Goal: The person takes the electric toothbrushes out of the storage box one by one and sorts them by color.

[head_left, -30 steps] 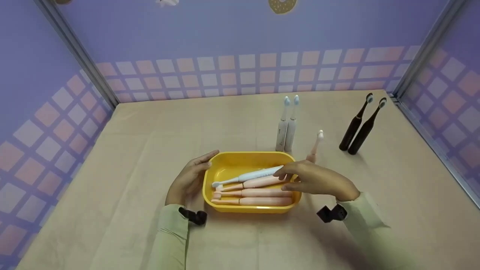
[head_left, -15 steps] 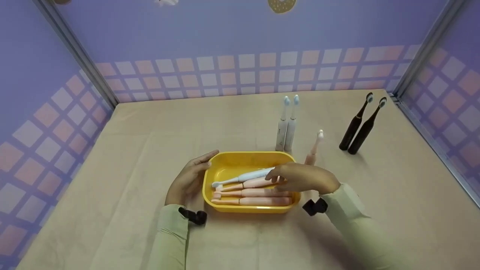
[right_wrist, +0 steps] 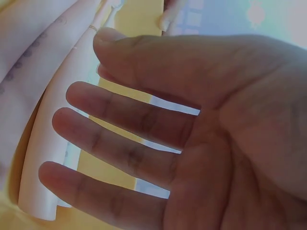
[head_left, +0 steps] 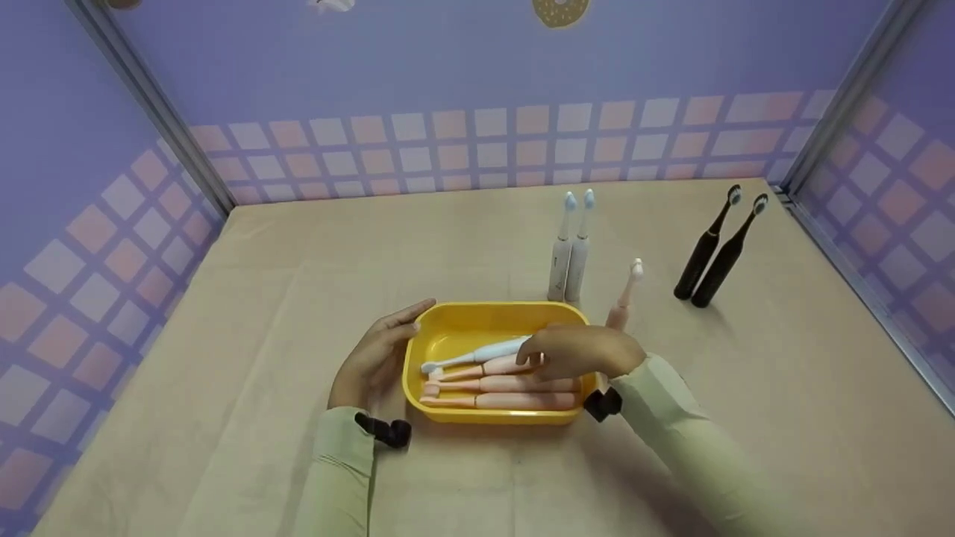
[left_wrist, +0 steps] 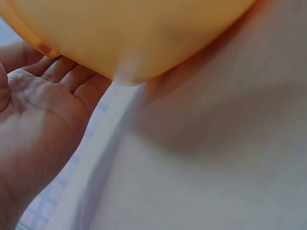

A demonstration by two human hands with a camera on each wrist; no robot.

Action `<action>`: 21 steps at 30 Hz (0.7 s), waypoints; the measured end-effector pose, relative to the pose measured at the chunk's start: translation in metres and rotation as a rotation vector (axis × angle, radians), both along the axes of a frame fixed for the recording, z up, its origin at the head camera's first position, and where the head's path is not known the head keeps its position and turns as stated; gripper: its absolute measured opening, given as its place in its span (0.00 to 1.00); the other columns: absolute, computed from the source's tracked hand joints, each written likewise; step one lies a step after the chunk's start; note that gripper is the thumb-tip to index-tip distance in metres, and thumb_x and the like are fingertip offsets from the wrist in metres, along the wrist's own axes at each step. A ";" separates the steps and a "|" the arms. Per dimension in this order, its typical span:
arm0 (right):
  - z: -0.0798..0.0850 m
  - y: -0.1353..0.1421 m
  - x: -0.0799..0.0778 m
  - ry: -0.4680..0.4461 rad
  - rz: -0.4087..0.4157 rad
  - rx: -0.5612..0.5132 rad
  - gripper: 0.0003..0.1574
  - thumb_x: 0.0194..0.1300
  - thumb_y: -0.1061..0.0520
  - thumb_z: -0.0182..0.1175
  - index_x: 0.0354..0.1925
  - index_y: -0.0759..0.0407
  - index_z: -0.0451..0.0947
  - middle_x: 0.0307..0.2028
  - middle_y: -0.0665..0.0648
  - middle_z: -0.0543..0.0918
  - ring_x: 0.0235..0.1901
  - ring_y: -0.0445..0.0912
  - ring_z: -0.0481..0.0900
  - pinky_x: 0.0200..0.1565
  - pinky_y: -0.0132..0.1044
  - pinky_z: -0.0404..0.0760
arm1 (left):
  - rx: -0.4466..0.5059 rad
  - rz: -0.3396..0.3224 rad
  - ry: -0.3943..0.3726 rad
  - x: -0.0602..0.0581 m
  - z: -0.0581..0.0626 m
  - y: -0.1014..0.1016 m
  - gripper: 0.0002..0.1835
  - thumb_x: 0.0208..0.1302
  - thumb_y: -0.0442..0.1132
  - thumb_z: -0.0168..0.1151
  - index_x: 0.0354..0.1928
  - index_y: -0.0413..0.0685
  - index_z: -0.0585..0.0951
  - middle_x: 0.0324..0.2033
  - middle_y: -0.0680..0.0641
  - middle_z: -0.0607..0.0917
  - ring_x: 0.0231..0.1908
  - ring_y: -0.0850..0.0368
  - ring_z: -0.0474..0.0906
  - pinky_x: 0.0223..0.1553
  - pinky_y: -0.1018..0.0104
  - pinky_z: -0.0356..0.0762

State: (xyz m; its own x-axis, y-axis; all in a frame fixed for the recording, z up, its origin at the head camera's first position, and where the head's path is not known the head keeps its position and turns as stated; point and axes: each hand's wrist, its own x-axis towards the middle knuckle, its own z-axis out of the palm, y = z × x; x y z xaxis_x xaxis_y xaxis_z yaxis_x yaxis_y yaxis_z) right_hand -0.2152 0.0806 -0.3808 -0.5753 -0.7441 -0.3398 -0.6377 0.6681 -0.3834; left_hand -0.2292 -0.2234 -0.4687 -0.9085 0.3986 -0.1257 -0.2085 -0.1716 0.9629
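A yellow plastic basket [head_left: 485, 317] holds several electric toothbrushes lying side by side: a light blue toothbrush [head_left: 496, 350] at the back and pink toothbrushes [head_left: 522, 401] in front. My left hand [head_left: 377, 350] rests against the basket's left wall near the far corner, its fingers fairly straight in the left wrist view. Over the right half of the basket is my right hand [head_left: 574, 350], covering the handle ends of the blue toothbrush and the rear pink one. In the right wrist view its fingers [right_wrist: 91, 136] are extended and spread beside a pink handle [right_wrist: 43, 167], not wrapped round it.
Behind the basket two white toothbrushes [head_left: 568, 261] stand upright. A pink toothbrush [head_left: 621, 309] stands just beyond the right hand, with two black toothbrushes [head_left: 712, 257] upright farther right. Patterned walls [head_left: 477, 134] enclose the cloth-covered table [head_left: 298, 261].
My right hand has shifted left, from the basket's right rim to farther over the toothbrushes inside. The standing pink toothbrush shows more fully. My left hand and the basket have stayed put.
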 end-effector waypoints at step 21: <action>-0.003 -0.018 -0.011 -0.127 -0.080 0.104 0.17 0.60 0.63 0.64 0.48 0.56 0.83 0.41 0.54 0.83 0.34 0.45 0.75 0.36 0.37 0.79 | 0.009 0.005 0.003 0.000 -0.001 -0.001 0.29 0.71 0.31 0.45 0.73 0.41 0.58 0.71 0.41 0.62 0.68 0.50 0.64 0.67 0.60 0.65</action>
State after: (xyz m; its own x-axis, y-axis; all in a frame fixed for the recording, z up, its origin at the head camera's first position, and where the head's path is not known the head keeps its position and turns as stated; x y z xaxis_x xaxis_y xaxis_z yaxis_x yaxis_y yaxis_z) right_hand -0.2258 0.0623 -0.3840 -0.5790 -0.6547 -0.4859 -0.5317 0.7550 -0.3837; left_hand -0.2296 -0.2240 -0.4698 -0.9109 0.3950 -0.1192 -0.2045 -0.1812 0.9620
